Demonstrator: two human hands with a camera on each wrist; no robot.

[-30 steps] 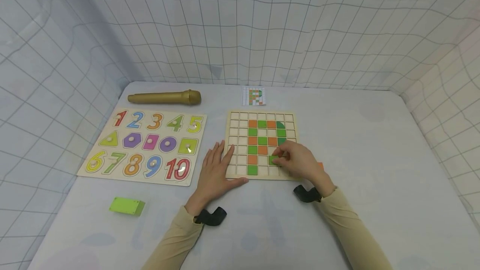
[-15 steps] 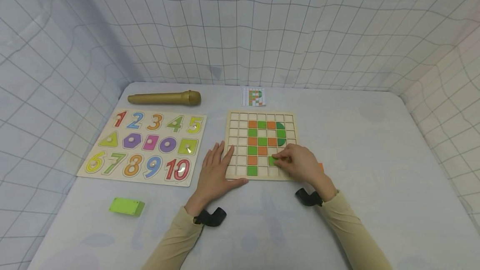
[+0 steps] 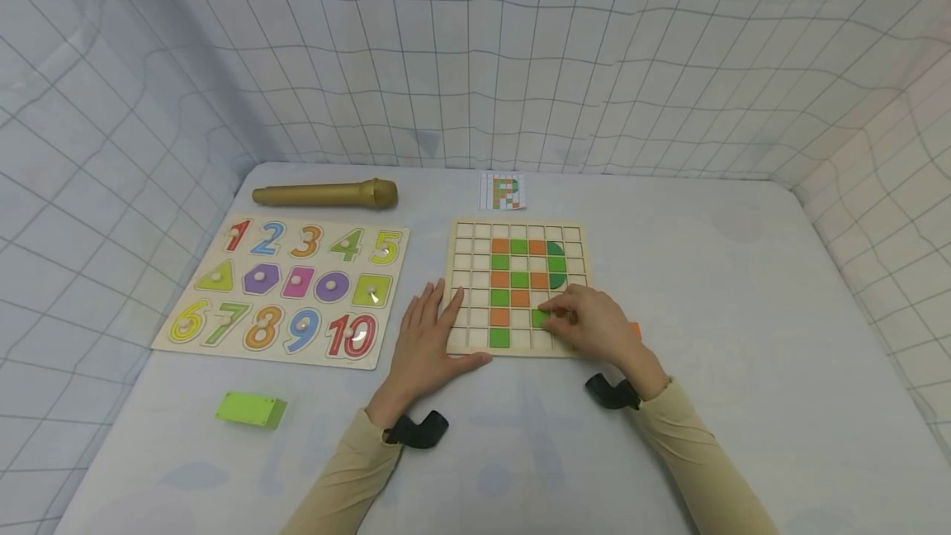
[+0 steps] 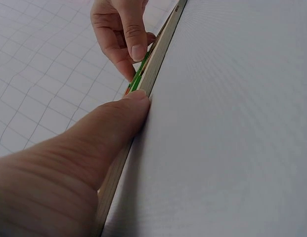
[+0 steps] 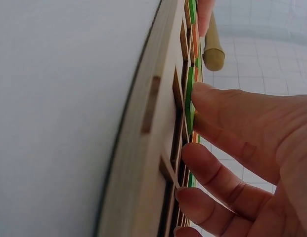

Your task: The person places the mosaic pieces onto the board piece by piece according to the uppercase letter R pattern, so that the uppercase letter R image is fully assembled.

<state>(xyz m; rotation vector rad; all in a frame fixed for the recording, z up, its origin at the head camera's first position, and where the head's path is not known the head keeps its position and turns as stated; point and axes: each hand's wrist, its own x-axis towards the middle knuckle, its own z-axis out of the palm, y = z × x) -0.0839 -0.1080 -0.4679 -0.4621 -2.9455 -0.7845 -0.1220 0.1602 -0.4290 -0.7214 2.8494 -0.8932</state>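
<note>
A wooden grid board (image 3: 475, 234) lies on the table with orange and green tiles in its cells, forming a letter shape. My right hand (image 3: 594, 320) is over the lower right cells, thumb and forefinger pinching a green square tile (image 3: 539, 318). In the right wrist view this green tile (image 5: 189, 101) is at a cell's divider, thumb tip against it; the other fingertips rest close to the board's grid. My left hand (image 3: 423, 353) lies spread on the board's left edge. In the left wrist view its thumb (image 4: 118, 116) presses along the front edge.
A small card (image 3: 503, 191) with a coloured letter grid lies behind the board. To the left are a number puzzle (image 3: 282, 295), a gold microphone (image 3: 327, 194) and a green block (image 3: 251, 409). An orange piece (image 3: 635, 332) shows beyond the right hand.
My right hand has shifted slightly down, uncovering the dark green rounded tile above it. The green square has stayed at the same cell. My left hand has not moved.
</note>
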